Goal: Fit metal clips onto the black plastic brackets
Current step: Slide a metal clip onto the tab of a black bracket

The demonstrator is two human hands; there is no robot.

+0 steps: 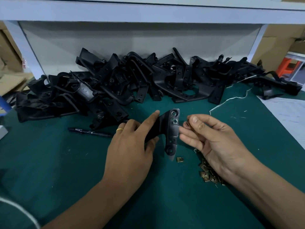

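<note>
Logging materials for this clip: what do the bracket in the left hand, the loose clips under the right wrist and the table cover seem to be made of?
Bracket: looks like moulded black plastic, semi-matte, with a dull sheen along its edge. Loose clips: likely thin stamped metal, brass-yellow and glinting; the plating cannot be told. Table cover: a dark green mat, matte, probably rubber or vinyl.

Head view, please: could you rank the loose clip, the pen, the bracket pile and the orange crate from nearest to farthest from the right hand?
1. Loose clip: on the mat just left of the right hand, below the held bracket.
2. Pen: left, beyond the left hand.
3. Bracket pile: along the back of the table.
4. Orange crate: far right, off the table.
</note>
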